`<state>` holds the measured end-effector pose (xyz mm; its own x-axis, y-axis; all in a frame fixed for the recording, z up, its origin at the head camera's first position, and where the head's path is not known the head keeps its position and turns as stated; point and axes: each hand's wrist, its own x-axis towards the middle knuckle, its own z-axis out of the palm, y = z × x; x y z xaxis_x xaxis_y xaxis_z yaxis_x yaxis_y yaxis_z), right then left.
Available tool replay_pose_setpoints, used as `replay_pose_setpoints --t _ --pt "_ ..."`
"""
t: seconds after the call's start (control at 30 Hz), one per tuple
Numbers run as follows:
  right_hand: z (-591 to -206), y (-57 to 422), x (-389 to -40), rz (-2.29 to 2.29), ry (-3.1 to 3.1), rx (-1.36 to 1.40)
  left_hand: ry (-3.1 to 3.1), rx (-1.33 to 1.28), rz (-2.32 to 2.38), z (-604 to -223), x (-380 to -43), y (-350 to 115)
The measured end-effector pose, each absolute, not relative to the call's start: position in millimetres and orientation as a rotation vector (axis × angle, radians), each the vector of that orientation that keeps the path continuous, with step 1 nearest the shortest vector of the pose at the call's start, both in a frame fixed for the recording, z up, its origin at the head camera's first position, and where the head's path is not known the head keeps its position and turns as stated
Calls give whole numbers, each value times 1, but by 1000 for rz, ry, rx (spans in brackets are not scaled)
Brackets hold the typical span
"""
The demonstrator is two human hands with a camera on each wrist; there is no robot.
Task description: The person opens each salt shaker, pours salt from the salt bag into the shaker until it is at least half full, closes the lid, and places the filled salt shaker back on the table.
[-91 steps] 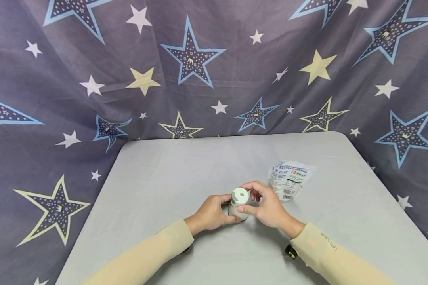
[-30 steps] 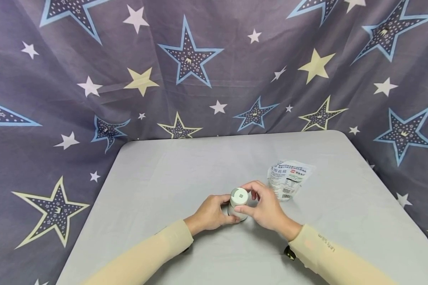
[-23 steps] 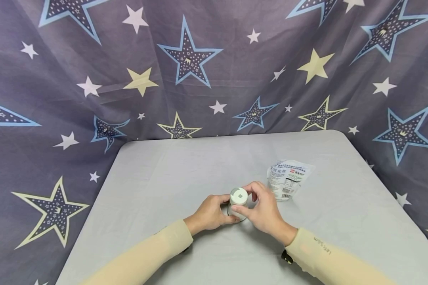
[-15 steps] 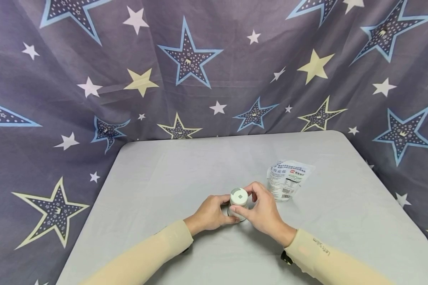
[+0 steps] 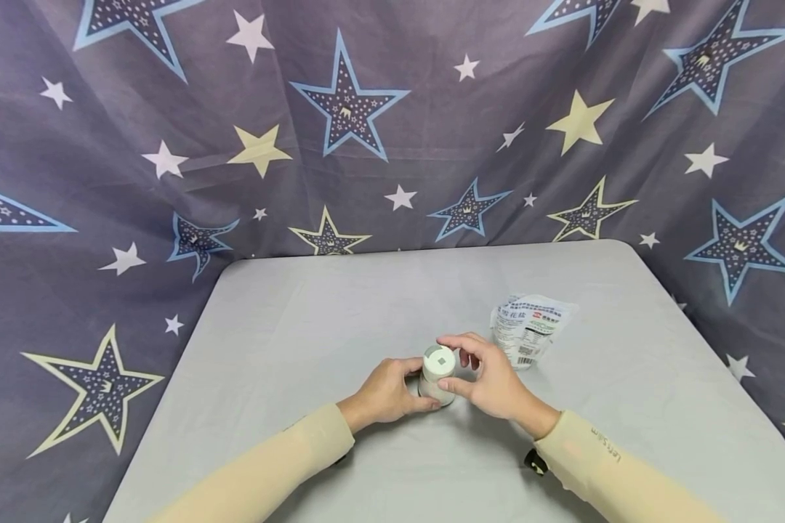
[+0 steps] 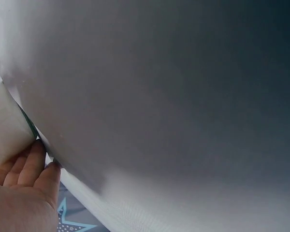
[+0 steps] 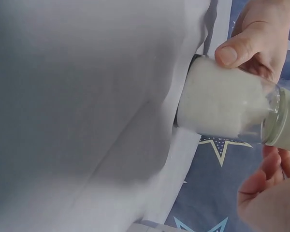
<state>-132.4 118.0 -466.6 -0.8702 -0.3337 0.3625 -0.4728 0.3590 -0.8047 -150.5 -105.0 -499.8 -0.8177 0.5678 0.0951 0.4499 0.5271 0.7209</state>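
A clear jar [image 5: 434, 392] with white contents stands upright on the table, capped by a round pale green lid [image 5: 440, 360] that has a small grey diamond mark. My left hand [image 5: 387, 392] grips the jar's body low down, thumb on the near side. My right hand [image 5: 493, 381] holds the lid between thumb and fingers. From the right wrist view, the jar body [image 7: 222, 96] looks nearly full, with a gap below its neck. In the left wrist view the jar is mostly cut off at the left edge, beside the left hand's fingers [image 6: 31, 166].
A white pouch [image 5: 530, 330] with blue print and a barcode stands just behind the right hand. The pale grey table [image 5: 314, 312] reaches back to a dark curtain [image 5: 392, 131] with stars. A black wrist strap [image 5: 535, 461] shows below the right sleeve.
Over the last half second my right hand has turned about the lid, its wrist swinging outward to the right and its fingertips shifting round the rim. My left hand and the pouch stay put.
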Motion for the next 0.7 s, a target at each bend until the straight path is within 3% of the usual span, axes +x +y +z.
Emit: replay_pose_setpoints --t 0.33,0.7 --pt "-467 115 -132 1505 -2478 744 2609 870 1176 -501 -150 -105" --pt "-473 101 -126 1520 -2445 491 2633 890 1142 -503 -151 -106"
